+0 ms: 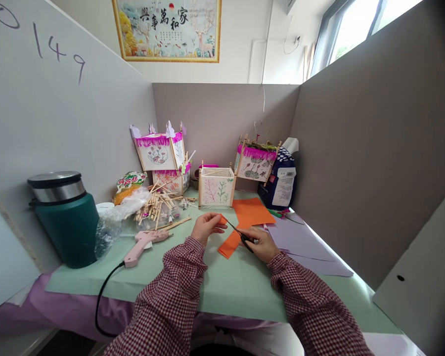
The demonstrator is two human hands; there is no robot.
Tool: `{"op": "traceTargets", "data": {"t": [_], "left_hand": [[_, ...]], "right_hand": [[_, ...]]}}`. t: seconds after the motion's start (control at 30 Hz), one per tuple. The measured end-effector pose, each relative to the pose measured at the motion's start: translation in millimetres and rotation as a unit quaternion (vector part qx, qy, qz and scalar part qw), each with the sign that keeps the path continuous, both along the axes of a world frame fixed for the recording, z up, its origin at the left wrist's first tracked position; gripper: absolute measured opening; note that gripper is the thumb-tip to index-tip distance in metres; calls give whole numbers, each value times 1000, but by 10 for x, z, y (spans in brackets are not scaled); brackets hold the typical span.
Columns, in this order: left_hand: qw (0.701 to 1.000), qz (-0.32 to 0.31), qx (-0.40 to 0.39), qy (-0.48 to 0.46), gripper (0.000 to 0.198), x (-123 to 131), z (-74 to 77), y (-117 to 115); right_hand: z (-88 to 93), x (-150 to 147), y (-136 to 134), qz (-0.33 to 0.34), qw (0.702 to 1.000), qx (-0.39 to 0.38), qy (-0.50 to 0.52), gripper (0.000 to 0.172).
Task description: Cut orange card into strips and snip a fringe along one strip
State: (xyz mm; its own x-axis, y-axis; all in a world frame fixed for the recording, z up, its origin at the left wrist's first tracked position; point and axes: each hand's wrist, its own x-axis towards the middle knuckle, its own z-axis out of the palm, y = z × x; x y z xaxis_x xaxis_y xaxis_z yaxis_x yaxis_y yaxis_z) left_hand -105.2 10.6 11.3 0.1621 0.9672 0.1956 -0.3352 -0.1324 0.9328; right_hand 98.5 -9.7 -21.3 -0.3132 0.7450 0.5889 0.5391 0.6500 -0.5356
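Between the fingertips of my left hand (207, 227) is a small piece of orange paper (223, 219). My right hand (260, 244) grips black-handled scissors (244, 237), whose blades point up and left and reach the edge of that piece. Beneath the scissors lies a narrow orange paper strip (229, 245). A larger orange sheet (252, 211) rests just behind my right hand. Right behind my hands stands a small square paper lantern (217, 187) with wooden corner sticks and drawn pink and green plants.
A pink glue gun (143, 245) with a black cord lies left of my hands. Behind it are wooden sticks (157, 205) and a teal thermos (65, 222). Decorated lanterns (157, 153) stand at the back. Lilac sheets (304, 242) lie right; grey partitions (226, 109) enclose the table.
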Motion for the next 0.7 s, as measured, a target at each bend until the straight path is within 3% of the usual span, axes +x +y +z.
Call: {"op": "traceTargets", "data": {"t": [0.7], "left_hand": [[1000,-5,2,6,32,24,-7,-3]], "right_hand": [[-13,5,11,-1,1000,3,0,35]]}}
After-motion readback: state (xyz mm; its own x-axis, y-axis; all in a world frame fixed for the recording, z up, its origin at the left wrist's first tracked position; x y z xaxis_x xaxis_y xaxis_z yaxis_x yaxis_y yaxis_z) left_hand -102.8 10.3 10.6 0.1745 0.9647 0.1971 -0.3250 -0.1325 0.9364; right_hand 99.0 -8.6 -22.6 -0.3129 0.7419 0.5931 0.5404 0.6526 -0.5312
